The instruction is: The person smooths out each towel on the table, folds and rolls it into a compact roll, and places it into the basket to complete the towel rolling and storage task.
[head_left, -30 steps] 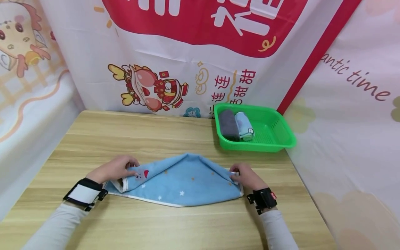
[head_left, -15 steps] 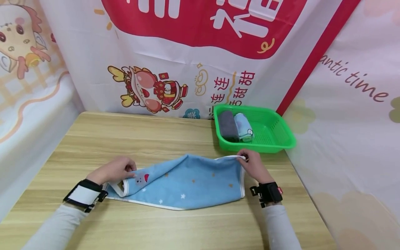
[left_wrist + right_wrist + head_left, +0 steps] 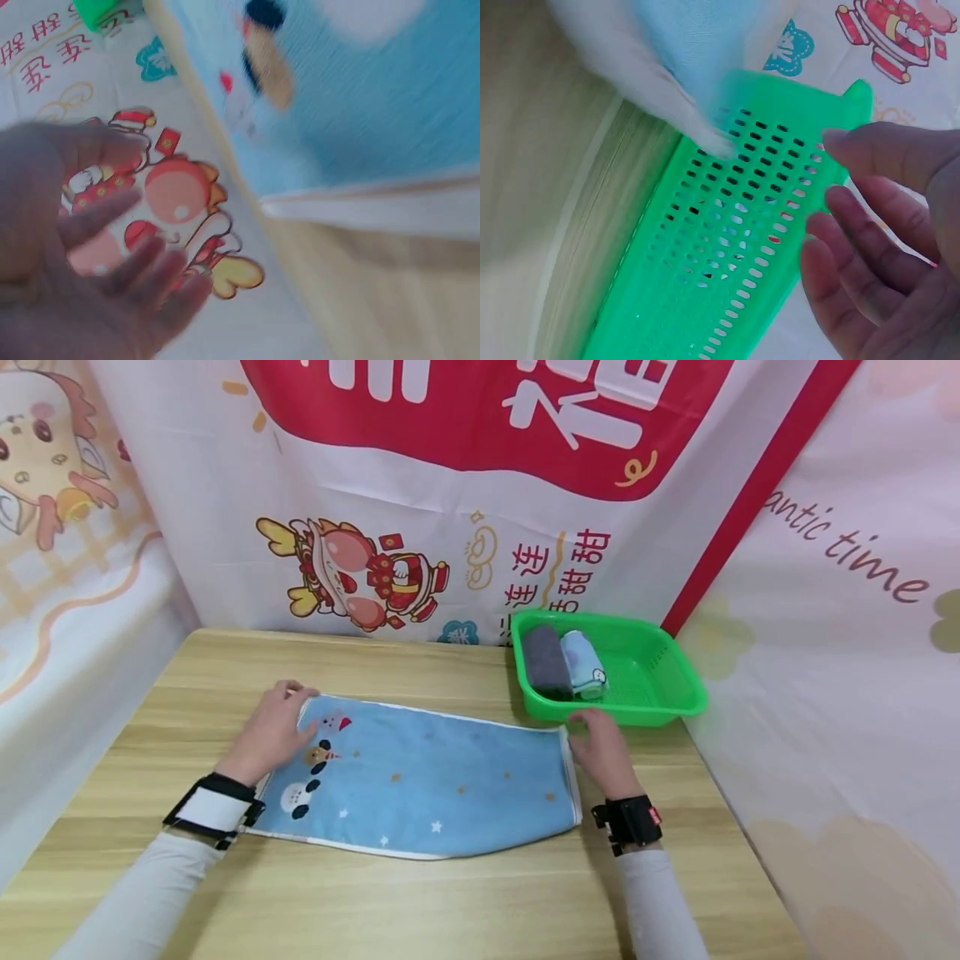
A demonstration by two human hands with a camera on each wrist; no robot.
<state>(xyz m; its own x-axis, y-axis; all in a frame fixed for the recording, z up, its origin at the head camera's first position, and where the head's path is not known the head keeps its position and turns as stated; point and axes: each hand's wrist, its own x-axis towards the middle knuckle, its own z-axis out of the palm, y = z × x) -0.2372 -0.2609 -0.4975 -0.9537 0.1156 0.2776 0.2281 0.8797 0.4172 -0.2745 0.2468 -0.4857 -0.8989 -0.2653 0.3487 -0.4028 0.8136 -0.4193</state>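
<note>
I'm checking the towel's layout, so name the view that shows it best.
The head view: nearly the whole towel shows, its edges clear. The left wrist view has only a blurred, cropped part; the right wrist view, just a blurred end.

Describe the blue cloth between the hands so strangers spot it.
At the wooden table, look between the left hand and right hand. The white-edged blue cloth there, with cartoon faces, is spread out, unlike the rolls in the green basket.

Blue towel (image 3: 442,777): matt, finely textured cloth. Basket (image 3: 615,713): glossy plastic. Tabletop (image 3: 375,906): smooth, wood-grained.
</note>
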